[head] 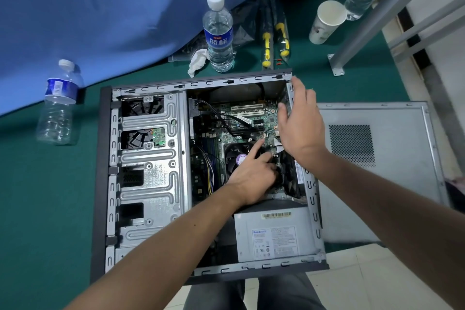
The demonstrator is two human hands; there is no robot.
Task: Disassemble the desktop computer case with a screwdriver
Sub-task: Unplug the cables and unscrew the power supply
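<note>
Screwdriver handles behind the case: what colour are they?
Yellow and black, on the screwdrivers lying on the green floor; the head view shows them.

A makeshift repair spot on a floor, likely a workroom: green mat [37, 209] under an opened computer case [151, 158], yellow-handled screwdrivers [266, 45] at upper centre, water bottles [219, 33], a paper cup [325, 21], a metal frame leg [352, 43] at upper right.

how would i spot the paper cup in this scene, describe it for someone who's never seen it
Start at the open computer case on the green floor and look past its far right corner. The paper cup stands beside a grey metal leg, white, open-topped and opaque, unlike the clear capped bottles.
</note>
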